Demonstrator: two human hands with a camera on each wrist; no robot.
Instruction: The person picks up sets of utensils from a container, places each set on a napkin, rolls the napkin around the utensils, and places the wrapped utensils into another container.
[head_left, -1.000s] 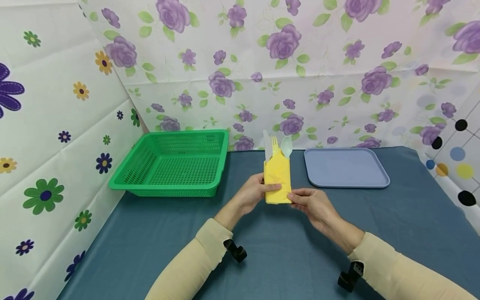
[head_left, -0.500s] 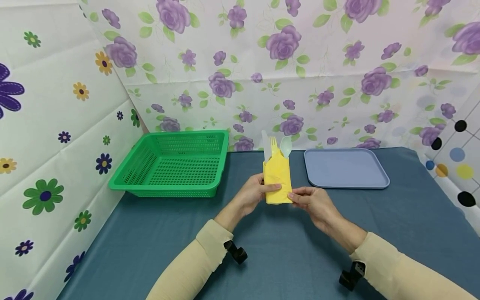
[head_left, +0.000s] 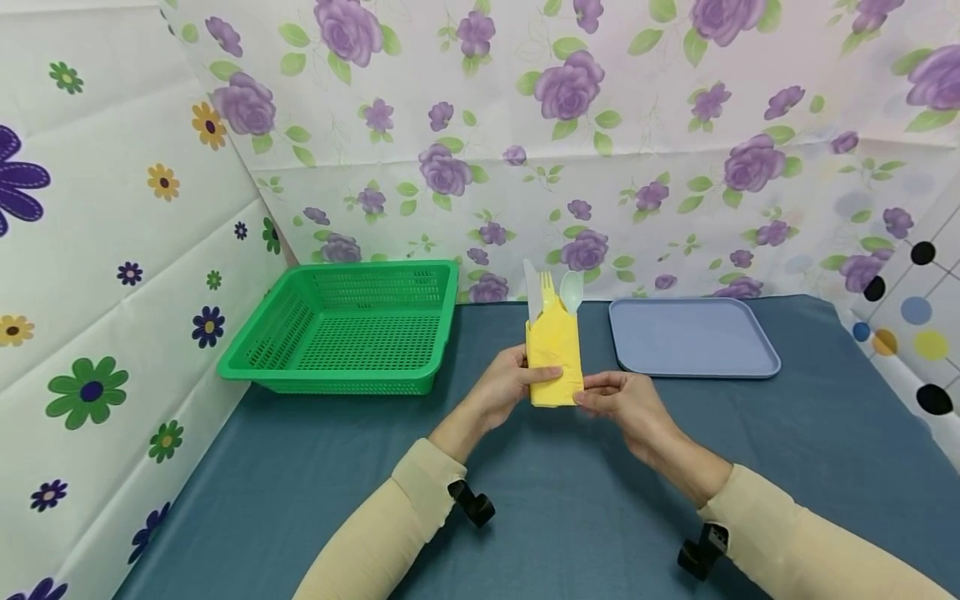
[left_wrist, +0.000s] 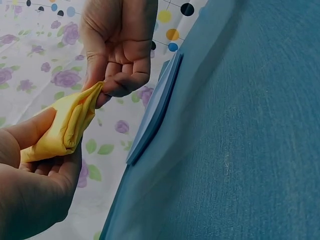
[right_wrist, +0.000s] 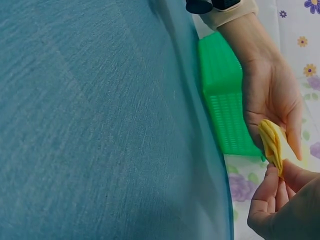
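A folded yellow napkin [head_left: 553, 350] is held up above the table, its layered bottom end showing in the left wrist view. Out of its top stick a whitish plastic knife [head_left: 533, 290], a yellow fork [head_left: 548, 289] and a pale green spoon [head_left: 572, 292]. My left hand [head_left: 504, 385] grips the napkin from the left, thumb across its front and fingers behind. With thumb and fingertips, my right hand [head_left: 626, 408] pinches the napkin's lower right corner. In the right wrist view the napkin [right_wrist: 274, 145] is seen from its bottom end, between both hands.
A green plastic basket [head_left: 341, 387] stands at the back left of the blue-covered table [head_left: 570, 517]. At the back right lies a blue-grey tray [head_left: 693, 337]. Flower-patterned sheets [head_left: 480, 108] hang behind and to the left.
Both hands keep their hold on the napkin with the cutlery. The bundle has shifted only very slightly to the left; basket and tray stay put.
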